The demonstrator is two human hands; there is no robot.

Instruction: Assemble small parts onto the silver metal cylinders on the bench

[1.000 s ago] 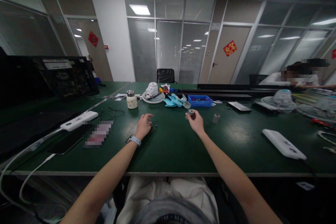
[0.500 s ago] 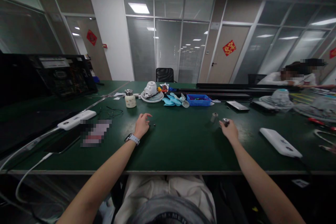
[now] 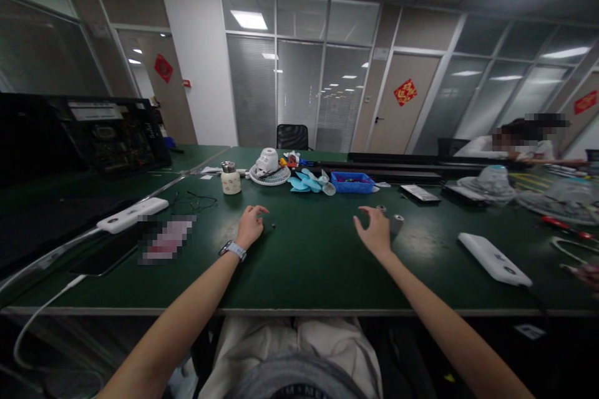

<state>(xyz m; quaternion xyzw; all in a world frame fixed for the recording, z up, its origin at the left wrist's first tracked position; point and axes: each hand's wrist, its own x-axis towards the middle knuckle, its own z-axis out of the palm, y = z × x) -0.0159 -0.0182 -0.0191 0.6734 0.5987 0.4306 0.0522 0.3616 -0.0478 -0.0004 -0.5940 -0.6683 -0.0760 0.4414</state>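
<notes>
Beyond the near edge of the worktop (image 3: pixel 304 268), the right hand (image 3: pixel 375 234) had its fingers spread. One metal cylinder (image 3: pixel 397 223) stood just right of it; the second cylinder (image 3: pixel 382 208), partly hidden, behind it. The left hand's (image 3: pixel 249 227) fingers were loosely bent, parted. Towards the far edge sat a blue tray (image 3: pixel 352 186).

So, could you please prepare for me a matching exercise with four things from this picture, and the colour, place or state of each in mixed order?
1. left hand
2. right hand
3. plastic tray
4. flask

A. blue
B. thumb and fingers apart, metal cylinders close by
C. cream, with a shiny lid
D. watch on its wrist

Pairs: 1-D, 2-B, 3-A, 4-C
</notes>
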